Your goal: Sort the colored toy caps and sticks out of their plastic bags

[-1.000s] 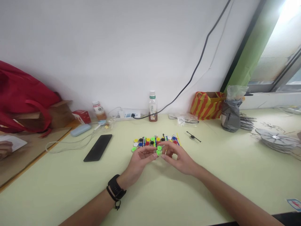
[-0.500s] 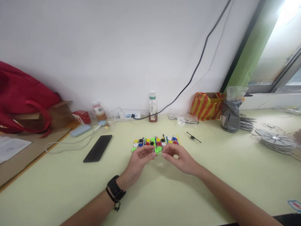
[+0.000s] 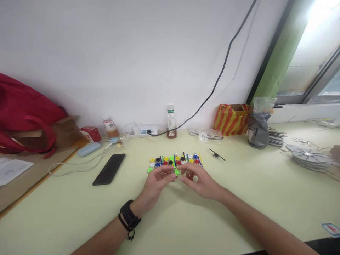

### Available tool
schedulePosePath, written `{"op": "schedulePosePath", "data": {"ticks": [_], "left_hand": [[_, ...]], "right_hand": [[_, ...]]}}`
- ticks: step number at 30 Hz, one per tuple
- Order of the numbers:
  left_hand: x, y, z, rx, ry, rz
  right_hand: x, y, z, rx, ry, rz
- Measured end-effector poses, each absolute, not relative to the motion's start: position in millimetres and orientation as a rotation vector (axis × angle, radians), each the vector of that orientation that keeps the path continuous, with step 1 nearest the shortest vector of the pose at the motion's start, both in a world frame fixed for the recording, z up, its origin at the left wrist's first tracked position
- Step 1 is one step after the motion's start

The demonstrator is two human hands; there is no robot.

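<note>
Black and phone-like, a flat slab (image 3: 109, 169) lies well left of the work; the left hand (image 3: 158, 181) is nearly closed, thumb and fingers pinching a small green piece (image 3: 176, 173); that piece sits between both hands, nearer the wearer than the coloured discs (image 3: 179, 163); steady left fingers and light pressure from the right should keep it from slipping; the right hand (image 3: 203, 181) curls loosely, fingertips beside the piece, whether gripping I cannot tell; farther right rests a black rod (image 3: 220, 158).
</note>
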State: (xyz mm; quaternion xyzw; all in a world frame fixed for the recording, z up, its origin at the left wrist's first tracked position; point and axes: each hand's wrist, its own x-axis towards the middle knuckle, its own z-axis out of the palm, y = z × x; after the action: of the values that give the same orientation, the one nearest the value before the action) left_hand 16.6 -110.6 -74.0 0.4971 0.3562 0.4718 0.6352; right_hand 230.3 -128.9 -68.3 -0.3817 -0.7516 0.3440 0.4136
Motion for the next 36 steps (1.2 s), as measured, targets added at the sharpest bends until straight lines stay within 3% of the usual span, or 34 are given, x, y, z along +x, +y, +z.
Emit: {"op": "schedulePosePath", "data": {"ticks": [16, 26, 31, 36], "left_hand": [[18.1, -112.3, -82.5, 1.470, 0.817, 0.977], [14.9, -122.3, -81.6, 2.090, 0.805, 0.755], [17.3, -126.3, -77.2, 2.173, 0.773, 0.678], [18.0, -128.3, -75.2, 2.234, 0.678, 0.672]], "right_hand": [[238.1, -128.4, -65.9, -0.969, -1.937, 0.587], [318.2, -83.8, -55.0, -1.424, -1.603, 0.007], [338.3, -74.2, -75.5, -1.973, -2.005, 0.204], [337.8, -72.5, -89.6, -2.111, -2.087, 0.274]]}}
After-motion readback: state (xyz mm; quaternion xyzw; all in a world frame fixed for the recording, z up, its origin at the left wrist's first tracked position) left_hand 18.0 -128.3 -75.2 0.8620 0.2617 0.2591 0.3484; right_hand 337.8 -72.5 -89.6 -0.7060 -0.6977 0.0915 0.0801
